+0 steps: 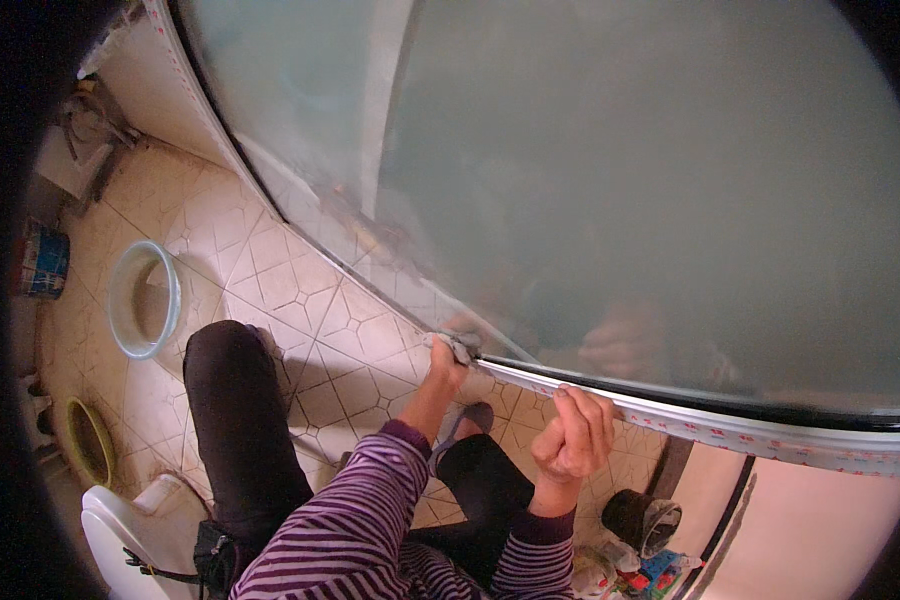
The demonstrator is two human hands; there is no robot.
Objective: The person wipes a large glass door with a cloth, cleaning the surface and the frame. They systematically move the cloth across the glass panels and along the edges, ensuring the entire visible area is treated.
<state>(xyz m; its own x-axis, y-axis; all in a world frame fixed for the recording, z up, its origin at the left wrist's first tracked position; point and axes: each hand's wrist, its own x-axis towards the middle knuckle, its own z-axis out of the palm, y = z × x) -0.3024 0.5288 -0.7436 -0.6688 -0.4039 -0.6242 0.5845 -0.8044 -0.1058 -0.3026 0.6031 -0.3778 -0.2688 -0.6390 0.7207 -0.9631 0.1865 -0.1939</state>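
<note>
A large glass panel [650,200] fills the upper right, edged by a white metal frame [700,425] with red printing along it. My left hand [446,366] is closed round a grey cloth [460,346], which touches the lower edge of the glass where the frame strip begins. To the right, my right hand [575,435] has its fingers curled on the edge of the white frame, gripping it. Faint reflections of both hands show in the glass.
On the tiled floor [355,315] at the left stand a pale blue basin [175,310] and a yellow-rimmed basin [110,445]. A white toilet [120,530] is at lower left. A dark bucket [625,515] and several bottles [660,570] stand at lower right.
</note>
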